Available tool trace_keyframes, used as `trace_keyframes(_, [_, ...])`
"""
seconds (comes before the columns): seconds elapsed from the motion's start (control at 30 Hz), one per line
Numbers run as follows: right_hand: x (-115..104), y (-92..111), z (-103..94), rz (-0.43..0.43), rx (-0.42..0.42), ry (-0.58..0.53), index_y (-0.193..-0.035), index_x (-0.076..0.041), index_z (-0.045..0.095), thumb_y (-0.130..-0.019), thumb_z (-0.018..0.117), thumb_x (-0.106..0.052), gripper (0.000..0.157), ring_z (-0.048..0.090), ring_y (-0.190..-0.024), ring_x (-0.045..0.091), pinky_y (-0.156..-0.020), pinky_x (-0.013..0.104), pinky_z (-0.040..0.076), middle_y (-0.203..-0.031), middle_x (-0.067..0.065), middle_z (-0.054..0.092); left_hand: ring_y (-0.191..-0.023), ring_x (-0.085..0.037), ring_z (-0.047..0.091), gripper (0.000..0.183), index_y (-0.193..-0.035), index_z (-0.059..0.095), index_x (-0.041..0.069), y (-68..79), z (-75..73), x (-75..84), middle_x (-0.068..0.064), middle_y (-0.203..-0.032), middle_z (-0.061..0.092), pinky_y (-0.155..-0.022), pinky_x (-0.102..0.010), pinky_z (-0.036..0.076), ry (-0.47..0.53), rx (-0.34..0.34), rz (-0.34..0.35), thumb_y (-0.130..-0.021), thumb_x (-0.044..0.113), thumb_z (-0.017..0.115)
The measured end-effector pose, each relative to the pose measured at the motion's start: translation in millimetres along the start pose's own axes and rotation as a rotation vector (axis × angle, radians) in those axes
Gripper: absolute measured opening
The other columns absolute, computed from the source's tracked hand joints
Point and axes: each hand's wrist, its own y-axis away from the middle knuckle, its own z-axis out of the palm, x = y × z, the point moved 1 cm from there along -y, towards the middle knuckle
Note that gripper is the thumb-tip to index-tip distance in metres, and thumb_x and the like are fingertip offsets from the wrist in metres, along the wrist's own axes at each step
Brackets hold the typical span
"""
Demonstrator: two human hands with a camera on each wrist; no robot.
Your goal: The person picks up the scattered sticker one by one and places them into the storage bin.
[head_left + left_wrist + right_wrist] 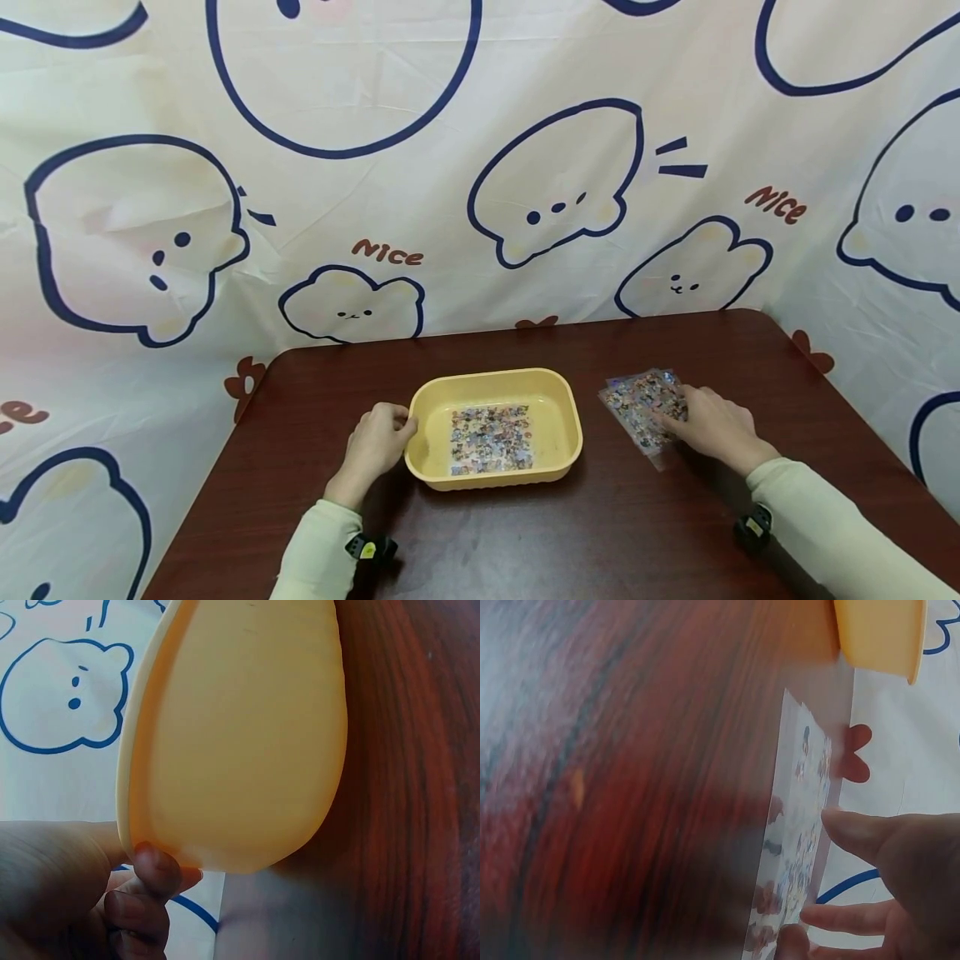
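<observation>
My left hand (377, 446) pinches the left end of a yellow plastic tray (567, 400), its thumb and fingertips at the rim in the left wrist view. Inside the tray lies a flat clear sheet of small colourful pictures (491, 439), perhaps stickers. To the right, similar picture sheets (636, 408) are loosely stacked on the table, their edges fanned out. My right hand (716, 425) rests on the right side of this stack. In the right wrist view its thumb (855, 831) and fingers reach the sheets from above, spread apart; some fingertips are partly hidden.
The dark brown wooden table (570, 533) has rounded far corners. A white cloth (555, 292) printed with cartoon outlines hangs behind it and along its sides. Black straps with small devices circle both wrists, over pale sleeves (318, 542).
</observation>
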Motion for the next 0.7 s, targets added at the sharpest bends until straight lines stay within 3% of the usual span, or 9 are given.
trace_keyframes(0.3, [5.8,-1.8,-3.6,0.027,-0.011,0.041,-0.129,0.013,0.056,-0.087,0.073,-0.051,0.079,0.061,-0.078,0.032,-0.054,0.042,0.046,-0.108,0.032,0.063,-0.085,-0.021,0.072,0.034,-0.119,0.073,0.001,-0.4,-0.2,0.0,-0.012,-0.101,0.078,-0.073,-0.043,0.055,-0.002,0.005,0.008,-0.097,0.026,0.063])
trace_keyframes(0.5, [6.8,-2.1,-4.8,0.069,-0.069,0.080,-0.125,0.015,0.057,-0.083,0.077,-0.048,0.079,0.062,-0.080,0.037,-0.059,0.049,0.049,-0.104,0.033,0.062,-0.090,-0.023,0.073,0.032,-0.117,0.074,0.003,0.6,-0.1,-0.1,-0.010,-0.098,0.079,-0.078,-0.049,0.054,-0.010,0.021,0.018,-0.096,0.024,0.063])
trace_keyframes(0.7, [5.6,-1.0,-5.3,0.086,-0.092,0.057,-0.122,0.014,0.059,-0.083,0.079,-0.047,0.075,0.057,-0.073,0.028,-0.057,0.041,0.043,-0.098,0.028,0.065,-0.089,-0.023,0.073,0.032,-0.117,0.074,0.002,0.7,-0.7,1.3,-0.010,-0.099,0.078,-0.079,-0.049,0.054,-0.010,0.018,0.016,-0.096,0.024,0.063])
